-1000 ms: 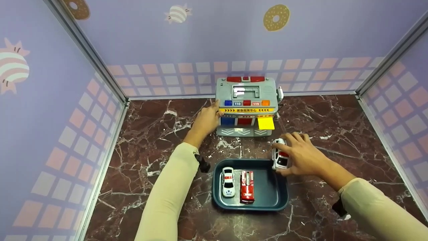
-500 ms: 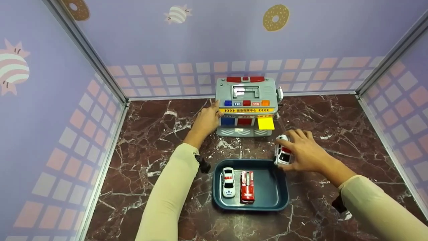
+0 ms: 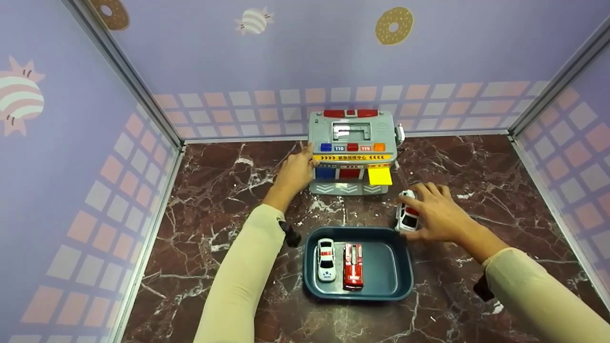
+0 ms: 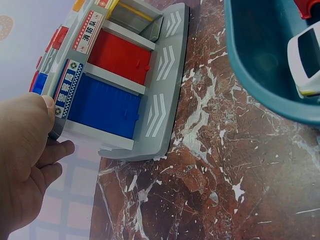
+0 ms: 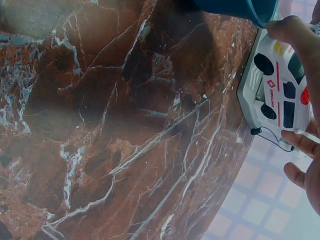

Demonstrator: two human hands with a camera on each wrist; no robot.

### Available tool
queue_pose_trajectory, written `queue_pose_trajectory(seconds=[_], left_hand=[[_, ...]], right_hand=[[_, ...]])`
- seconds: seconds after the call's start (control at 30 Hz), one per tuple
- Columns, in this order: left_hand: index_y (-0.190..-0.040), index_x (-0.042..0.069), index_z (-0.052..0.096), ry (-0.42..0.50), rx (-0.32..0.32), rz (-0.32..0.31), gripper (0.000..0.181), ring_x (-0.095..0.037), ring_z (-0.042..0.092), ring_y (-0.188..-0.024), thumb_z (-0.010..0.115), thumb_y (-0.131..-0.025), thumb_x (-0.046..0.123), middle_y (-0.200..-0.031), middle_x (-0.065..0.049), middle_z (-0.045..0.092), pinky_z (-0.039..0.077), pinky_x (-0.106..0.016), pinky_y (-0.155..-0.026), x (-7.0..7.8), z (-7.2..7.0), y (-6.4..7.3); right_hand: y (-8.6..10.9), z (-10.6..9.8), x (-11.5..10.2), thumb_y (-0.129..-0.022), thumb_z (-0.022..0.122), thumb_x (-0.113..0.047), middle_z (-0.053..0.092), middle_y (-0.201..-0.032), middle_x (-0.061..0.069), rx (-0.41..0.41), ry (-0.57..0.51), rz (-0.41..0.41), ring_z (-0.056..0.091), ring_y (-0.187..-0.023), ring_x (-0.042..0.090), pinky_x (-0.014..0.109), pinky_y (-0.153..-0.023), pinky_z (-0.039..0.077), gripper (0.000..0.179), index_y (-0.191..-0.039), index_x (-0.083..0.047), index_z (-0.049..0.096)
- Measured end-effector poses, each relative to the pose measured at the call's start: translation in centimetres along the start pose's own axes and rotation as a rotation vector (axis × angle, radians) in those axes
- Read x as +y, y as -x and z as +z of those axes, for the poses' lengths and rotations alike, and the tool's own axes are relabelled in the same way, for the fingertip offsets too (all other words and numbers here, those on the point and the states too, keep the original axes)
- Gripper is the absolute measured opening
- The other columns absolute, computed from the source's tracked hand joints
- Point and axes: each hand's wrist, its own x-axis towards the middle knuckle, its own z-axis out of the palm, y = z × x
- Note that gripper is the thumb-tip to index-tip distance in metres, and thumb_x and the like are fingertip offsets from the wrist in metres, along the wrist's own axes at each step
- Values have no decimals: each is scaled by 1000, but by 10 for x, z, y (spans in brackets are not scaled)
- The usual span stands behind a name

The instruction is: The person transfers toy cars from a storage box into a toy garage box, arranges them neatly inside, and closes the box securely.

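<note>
My left hand (image 3: 296, 170) grips the front left corner of a grey toy emergency station (image 3: 381, 127), thumb on the front edge. Its blue door (image 4: 102, 107) and red door (image 4: 117, 57) are down, while the yellow door (image 3: 380, 176) on the right bay sticks out raised. In my right hand (image 3: 437, 213) is a white toy ambulance (image 5: 282, 92) with a red roof patch, pinched by its ends between thumb and fingers. The ambulance is over the tray's far right corner, right of the station's ramp (image 3: 348, 188).
A dark teal tray (image 3: 383, 269) stands in front of the station, holding a white toy police car (image 3: 326, 261) and a red toy fire truck (image 3: 353, 274). Patterned walls (image 3: 238, 57) enclose the marbled tabletop (image 3: 214, 200) at the back and sides.
My right hand has moved the ambulance slightly right and away from me, off the tray's corner region. My left hand stays on the station; the tray and its two vehicles stay put.
</note>
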Motion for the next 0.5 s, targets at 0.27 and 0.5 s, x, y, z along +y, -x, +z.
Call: queue_pose_trajectory(seconds=[0.27, 0.5], left_hand=[[-171, 7, 42, -4, -9, -5, 64, -42, 68, -139, 59, -115, 35, -166, -13, 57, 53, -53, -118, 0, 0, -2], [-172, 10, 40, 13, -15, -26, 64, -43, 67, -140, 58, -116, 35, -168, -11, 54, 52, -53, -120, 0, 1, -1]], right_hand=[[-2, 2, 3, -76, 94, -60, 58, -144, 26, -25, -4, 21, 54, -124, 45, 70, -103, 45, 91, -152, -18, 65], [-6, 5, 6, -76, 94, -61, 55, -149, 30, -52, -11, 42, 53, -129, 48, 75, -106, 45, 93, -153, -18, 64]])
